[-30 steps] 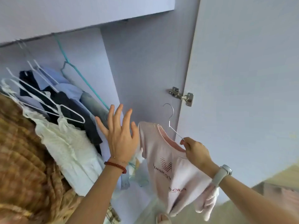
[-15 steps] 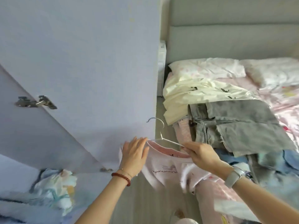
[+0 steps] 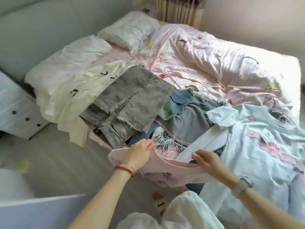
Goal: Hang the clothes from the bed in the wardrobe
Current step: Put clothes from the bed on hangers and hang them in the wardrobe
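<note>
both hands on the pale pink cotton t-shirt point(image 3: 166, 169) at lower centre of frame, over the bed point(image 3: 214, 52) edge. left hand point(image 3: 137, 154) and right hand point(image 3: 207, 162) each pinch the thin white wire hanger point(image 3: 175, 139) thru the neckline. step: seating shirt on hanger. next, i reckon: square shoulders, turn back to wardrobe w/ it.

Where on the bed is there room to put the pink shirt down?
Free: the far quilt beyond the clothes, right of the pillows. Crowded: the near edge, where grey trousers, jeans and a pale blue shirt overlap.
</note>
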A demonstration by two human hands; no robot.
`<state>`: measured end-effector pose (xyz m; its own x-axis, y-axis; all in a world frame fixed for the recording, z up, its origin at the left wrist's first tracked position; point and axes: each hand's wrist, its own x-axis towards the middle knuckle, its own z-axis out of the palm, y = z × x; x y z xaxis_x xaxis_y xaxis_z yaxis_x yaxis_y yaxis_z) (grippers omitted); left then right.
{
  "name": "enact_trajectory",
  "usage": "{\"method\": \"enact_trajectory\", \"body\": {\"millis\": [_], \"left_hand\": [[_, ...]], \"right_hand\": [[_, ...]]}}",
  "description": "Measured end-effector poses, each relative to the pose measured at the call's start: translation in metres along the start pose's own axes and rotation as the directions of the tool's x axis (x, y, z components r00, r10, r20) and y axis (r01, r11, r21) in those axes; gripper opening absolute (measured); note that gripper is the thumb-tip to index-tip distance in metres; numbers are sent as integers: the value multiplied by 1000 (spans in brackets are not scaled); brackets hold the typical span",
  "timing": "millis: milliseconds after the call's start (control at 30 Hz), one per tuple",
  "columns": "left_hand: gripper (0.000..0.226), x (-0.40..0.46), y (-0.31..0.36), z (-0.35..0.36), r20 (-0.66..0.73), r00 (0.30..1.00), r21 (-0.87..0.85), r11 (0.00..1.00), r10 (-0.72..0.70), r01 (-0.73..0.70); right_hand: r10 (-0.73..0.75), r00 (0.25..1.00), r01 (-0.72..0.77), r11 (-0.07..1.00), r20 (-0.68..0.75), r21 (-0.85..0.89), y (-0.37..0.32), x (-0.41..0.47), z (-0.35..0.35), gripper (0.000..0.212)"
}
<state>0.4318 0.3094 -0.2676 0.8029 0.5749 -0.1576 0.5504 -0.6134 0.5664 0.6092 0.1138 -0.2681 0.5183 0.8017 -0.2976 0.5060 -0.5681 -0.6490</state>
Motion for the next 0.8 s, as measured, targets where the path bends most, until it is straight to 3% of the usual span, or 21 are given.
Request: {"method": "enact_trajectory", "body": {"millis": [167,300,400,467,567,633,800], "left_hand": [[21,42,47,34,240,958,22,986,155,-165],[23,61,92,67,487,822,-5,942,296,-336],[21,48,121,95,574,718,-139,911,394,-388],[20,35,140,112,574,689,-217,893,443,-393],[21,23,174,129,556,651,-310,855,517,-415],[22,20,204,131,513,633,-383,814,580,-436],[16,38,289,115,291,651,-539,682,701,-494]], "right_hand": [[286,955,-278,955,-74,104,45,-51,-8,31],[479,868,-445,867,-128,226,68,-111,-12,28],[606,755,-537,791,-251,295,77,-157,-21,26],[656,629,-600,751,-418,276,82,-183,-29,22],[589,456,-689,709,-668,155,84,-211,-46,17],[480,373,-647,748,-794,149,86,-223,-66,16],[193,189,-537,841,-963,63,95,-227,-149,17]]}}
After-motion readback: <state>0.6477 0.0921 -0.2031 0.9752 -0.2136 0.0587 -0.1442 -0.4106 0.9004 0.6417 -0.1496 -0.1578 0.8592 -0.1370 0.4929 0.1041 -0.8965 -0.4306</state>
